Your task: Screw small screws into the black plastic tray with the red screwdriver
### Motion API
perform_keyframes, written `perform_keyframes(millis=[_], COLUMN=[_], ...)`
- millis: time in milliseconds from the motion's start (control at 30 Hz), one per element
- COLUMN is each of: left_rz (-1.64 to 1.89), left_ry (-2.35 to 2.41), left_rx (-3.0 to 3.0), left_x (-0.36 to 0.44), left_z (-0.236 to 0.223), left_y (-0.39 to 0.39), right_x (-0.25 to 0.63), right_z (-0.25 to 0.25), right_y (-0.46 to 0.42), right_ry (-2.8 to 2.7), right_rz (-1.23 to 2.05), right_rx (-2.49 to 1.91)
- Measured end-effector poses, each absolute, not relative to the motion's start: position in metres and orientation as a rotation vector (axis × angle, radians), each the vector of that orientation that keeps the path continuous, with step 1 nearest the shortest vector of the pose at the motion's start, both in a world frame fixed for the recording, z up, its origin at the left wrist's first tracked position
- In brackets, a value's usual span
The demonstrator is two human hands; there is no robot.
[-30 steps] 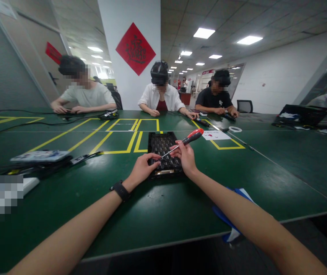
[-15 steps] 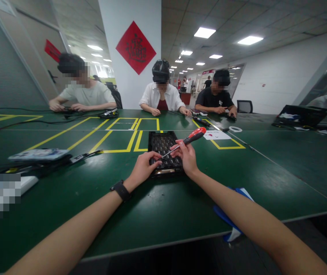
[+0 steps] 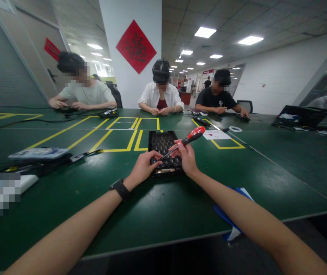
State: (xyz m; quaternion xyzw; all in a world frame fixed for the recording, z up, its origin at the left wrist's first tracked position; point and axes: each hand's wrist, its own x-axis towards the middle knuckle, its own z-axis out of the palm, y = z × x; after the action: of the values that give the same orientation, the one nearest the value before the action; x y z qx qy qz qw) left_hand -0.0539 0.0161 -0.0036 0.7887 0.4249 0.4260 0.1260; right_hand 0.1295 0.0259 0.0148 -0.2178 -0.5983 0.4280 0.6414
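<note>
ok, your r hand (image 3: 188, 159) is curled round the screwdriver (image 3: 193, 135), handle tilted upper r, tip lower l over the black case (image 3: 161, 143), ctr frame. your l hand (image 3: 145, 167), angled up-r, has thumb & fingertips nearly pinched by the tip; can't tell if holding anything.

I see the red-and-black screwdriver (image 3: 191, 137) slanting, handle up-right, tip down at the flat-lying black tray's (image 3: 177, 170) near half.

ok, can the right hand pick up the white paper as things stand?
Probably not as is: the right hand holds the screwdriver, though the white paper lies fairly near, beyond it.
</note>
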Motion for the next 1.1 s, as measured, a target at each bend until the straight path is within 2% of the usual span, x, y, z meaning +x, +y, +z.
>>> perform_keyframes(millis=[233, 433, 600, 733, 867, 1100], left_rz=[1.168, 1.144, 1.129, 1.035, 0.953, 0.924], left_ry=[1.142, 1.242, 1.329, 1.224, 1.091, 1.130], left_rx=[2.309, 2.399, 2.532, 2.580, 2.580, 2.583], left_x=[-0.054, -0.053, -0.052, -0.048, -0.044, -0.044], left_z=[-0.002, -0.001, 0.007, 0.011, 0.011, 0.010], left_y=[0.016, 0.014, 0.006, -0.003, -0.008, -0.009], right_x=[0.129, 0.129, 0.130, 0.131, 0.131, 0.130], right_z=[0.015, 0.013, 0.011, 0.012, 0.012, 0.010], right_y=[0.023, 0.024, 0.022, 0.020, 0.019, 0.019], right_ry=[-1.443, -1.372, -1.292, -1.331, -1.372, -1.385], right_rz=[0.905, 0.866, 0.715, 0.621, 0.608, 0.623], right_rx=[-0.493, -0.534, -0.670, -0.728, -0.735, -0.733])
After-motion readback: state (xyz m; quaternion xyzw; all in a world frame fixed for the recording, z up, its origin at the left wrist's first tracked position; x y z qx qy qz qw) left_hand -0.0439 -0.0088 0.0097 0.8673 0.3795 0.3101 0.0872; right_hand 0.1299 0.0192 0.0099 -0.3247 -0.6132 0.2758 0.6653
